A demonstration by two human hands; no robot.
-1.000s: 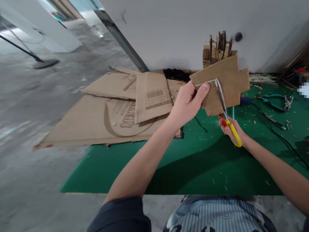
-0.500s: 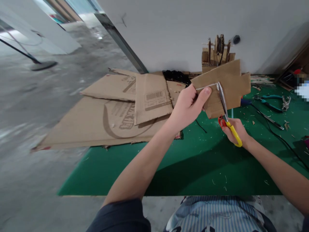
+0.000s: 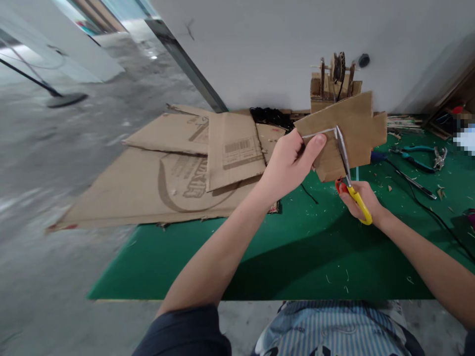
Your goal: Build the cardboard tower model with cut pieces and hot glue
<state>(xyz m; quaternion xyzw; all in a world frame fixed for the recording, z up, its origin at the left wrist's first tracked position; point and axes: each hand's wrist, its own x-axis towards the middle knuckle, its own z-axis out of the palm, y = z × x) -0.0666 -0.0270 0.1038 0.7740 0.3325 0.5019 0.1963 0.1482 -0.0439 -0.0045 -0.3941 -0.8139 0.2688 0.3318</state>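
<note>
A brown cardboard piece (image 3: 358,126) is raised above the green tabletop, pinched at its left edge by my left hand (image 3: 293,155), thumb on top. A pale line runs across the cardboard near that thumb. My right hand (image 3: 361,198) is closed around the handles of scissors (image 3: 344,155) with one red and one yellow grip. Their metal blades point up and lie against the cardboard, the tip by the end of the pale line. The lower blade is mostly hidden, so how far the blades are apart I cannot make out.
Flattened cardboard sheets (image 3: 181,173) overhang the left of the green table (image 3: 178,262). A cardboard stand with a spool (image 3: 337,69) is by the wall. Teal-handled pliers (image 3: 415,157), a black cord (image 3: 441,217), thin sticks (image 3: 404,123) and scraps lie on the right.
Almost nothing differs. The cardboard piece has shifted very slightly to the right; both hands and the scissors keep nearly the same position.
</note>
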